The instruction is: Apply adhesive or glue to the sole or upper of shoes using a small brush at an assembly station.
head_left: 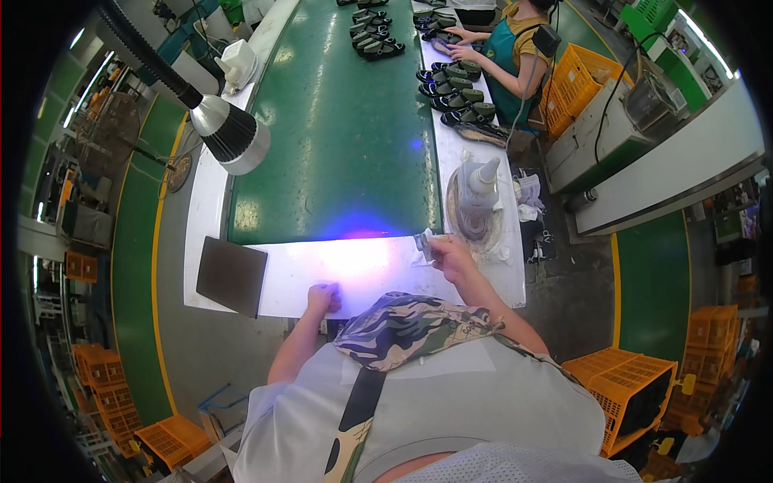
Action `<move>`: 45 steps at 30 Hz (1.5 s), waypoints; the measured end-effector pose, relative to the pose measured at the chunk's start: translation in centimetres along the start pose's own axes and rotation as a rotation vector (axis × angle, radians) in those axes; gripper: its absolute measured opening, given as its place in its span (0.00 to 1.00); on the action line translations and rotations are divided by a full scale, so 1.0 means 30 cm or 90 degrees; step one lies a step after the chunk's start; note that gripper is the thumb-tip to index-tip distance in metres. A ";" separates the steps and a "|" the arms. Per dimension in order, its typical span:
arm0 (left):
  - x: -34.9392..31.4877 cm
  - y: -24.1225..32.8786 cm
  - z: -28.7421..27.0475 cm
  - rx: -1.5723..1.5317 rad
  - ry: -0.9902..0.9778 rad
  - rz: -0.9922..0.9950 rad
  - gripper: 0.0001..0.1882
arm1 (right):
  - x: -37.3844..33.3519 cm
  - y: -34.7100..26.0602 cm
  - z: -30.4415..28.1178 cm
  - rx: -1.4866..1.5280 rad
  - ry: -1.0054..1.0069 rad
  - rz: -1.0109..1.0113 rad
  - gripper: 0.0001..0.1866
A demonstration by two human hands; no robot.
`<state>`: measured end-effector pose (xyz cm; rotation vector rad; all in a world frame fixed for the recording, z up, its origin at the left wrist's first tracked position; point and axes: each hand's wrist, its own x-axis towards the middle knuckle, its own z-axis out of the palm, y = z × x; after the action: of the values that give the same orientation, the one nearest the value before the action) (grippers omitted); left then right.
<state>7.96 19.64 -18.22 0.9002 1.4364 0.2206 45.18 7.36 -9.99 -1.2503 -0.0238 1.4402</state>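
Note:
My right hand [452,258] is closed on a small grey object [423,244] at the right of the white work surface [290,278]. White crumpled material shows beside that object; its kind is too small to tell. My left hand [324,298] is curled closed at the table's near edge, and whatever its fingers may hold is hidden. A bright white and violet glow [358,262] lies on the surface between my hands. Just beyond my right hand, a translucent bottle [477,193] with a pointed white nozzle stands on a stained round tray [460,229].
A lamp [229,137] on a flexible neck hangs over the left side. A dark flat panel [231,276] lies at the table's left. Several sandals [378,48] rest on the green belt [338,137]; more sandals [455,98] line the right ledge, where a co-worker [511,72] handles one. Orange crates [620,394] flank me.

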 end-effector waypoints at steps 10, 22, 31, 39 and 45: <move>0.015 -0.015 -0.006 0.015 0.002 0.007 0.14 | -0.001 -0.006 0.010 0.001 0.010 0.003 0.06; 0.009 -0.009 -0.006 0.010 -0.005 0.002 0.14 | 0.011 0.010 -0.008 0.005 0.001 0.003 0.06; 0.007 -0.015 -0.003 0.013 0.003 0.013 0.15 | 0.012 0.020 -0.020 0.010 0.003 -0.005 0.07; -0.005 -0.010 0.003 0.012 0.007 0.014 0.14 | -0.001 0.025 -0.022 0.008 0.001 -0.005 0.07; 0.002 -0.009 0.009 0.003 0.008 0.005 0.14 | -0.005 0.030 -0.028 0.019 0.002 -0.013 0.06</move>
<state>8.10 19.39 -18.46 0.9103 1.4458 0.2297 45.08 6.43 -10.83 -1.2246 -0.0124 1.4161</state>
